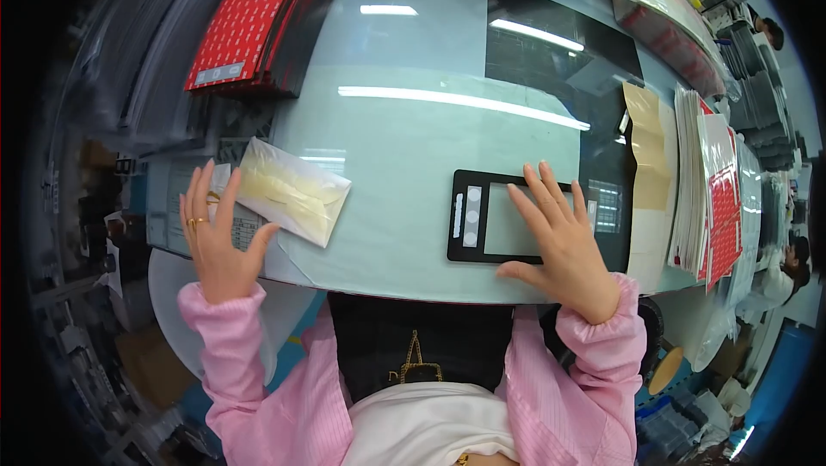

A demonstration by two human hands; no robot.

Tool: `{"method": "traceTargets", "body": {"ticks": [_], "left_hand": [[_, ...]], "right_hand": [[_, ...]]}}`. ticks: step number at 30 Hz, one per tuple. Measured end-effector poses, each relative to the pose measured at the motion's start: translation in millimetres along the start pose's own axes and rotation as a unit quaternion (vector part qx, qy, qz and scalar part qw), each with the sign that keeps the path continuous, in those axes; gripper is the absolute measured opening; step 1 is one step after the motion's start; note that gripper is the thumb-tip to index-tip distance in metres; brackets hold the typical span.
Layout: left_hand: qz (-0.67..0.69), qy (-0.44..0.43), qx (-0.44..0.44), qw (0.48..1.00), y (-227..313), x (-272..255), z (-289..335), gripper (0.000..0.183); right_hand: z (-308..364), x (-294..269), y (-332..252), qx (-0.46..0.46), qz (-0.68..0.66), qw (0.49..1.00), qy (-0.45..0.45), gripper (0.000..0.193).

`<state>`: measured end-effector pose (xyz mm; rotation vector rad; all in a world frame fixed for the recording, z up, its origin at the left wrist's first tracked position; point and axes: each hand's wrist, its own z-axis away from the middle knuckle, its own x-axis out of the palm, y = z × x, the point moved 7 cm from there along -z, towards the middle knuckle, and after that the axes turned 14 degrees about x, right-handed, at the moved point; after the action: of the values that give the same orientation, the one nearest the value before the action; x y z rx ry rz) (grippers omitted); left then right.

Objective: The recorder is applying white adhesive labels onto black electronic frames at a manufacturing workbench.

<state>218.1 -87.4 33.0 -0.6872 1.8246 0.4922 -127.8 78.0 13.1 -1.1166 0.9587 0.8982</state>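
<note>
My left hand (222,242) is open, fingers spread, at the table's left front beside a white paper packet (297,195) with a yellowish middle. Whether its fingertips touch the packet I cannot tell. On the right, my right hand (559,238) spreads open over a flat black frame (467,253) with a rectangular window and a pale strip of round spots along its left side. The hand covers part of the frame's right side, and nothing shows gripped in it. Pink sleeves cover both forearms.
A stack of red patterned sheets (249,23) stands at the far left. A dark sheet (559,44) lies at the back. To the right are brown paper (650,156), a pile of white and red sheets (710,191) and a plastic-wrapped bundle (667,27). People sit at the far right.
</note>
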Motion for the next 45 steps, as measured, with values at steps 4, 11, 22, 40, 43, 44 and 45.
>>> {"method": "traceTargets", "body": {"ticks": [4,11,22,40,43,44,45], "left_hand": [[0.192,0.048,0.116,0.973,92.2,3.7,-23.0,0.071],[0.286,-0.076,0.208,0.932,178.0,74.0,-66.3,0.1],[0.276,-0.065,0.21,0.936,175.1,77.8,-66.6,0.096],[0.279,-0.09,0.233,0.927,172.4,78.8,-66.6,0.104],[0.279,-0.09,0.235,0.927,173.3,78.8,-68.7,0.104],[0.276,-0.092,0.234,0.928,173.6,80.7,-67.7,0.104],[0.273,-0.094,0.232,0.929,173.8,81.1,-67.2,0.104]], "right_hand": [[10.6,7.4,-28.5,-0.026,-0.006,0.999,0.038,0.075],[18.0,22.9,-45.7,-0.03,0.031,0.995,0.09,0.046],[31.0,19.2,-46.8,-0.022,0.016,0.996,0.087,0.035],[76.0,16.5,-53.1,-0.109,-0.171,0.975,0.094,0.039],[61.5,15.9,-54.8,-0.083,-0.16,0.975,0.133,0.04],[58.6,18.8,-58.3,-0.075,-0.135,0.98,0.129,0.041],[56.8,20.6,-59.9,-0.068,-0.109,0.984,0.124,0.041]]}}
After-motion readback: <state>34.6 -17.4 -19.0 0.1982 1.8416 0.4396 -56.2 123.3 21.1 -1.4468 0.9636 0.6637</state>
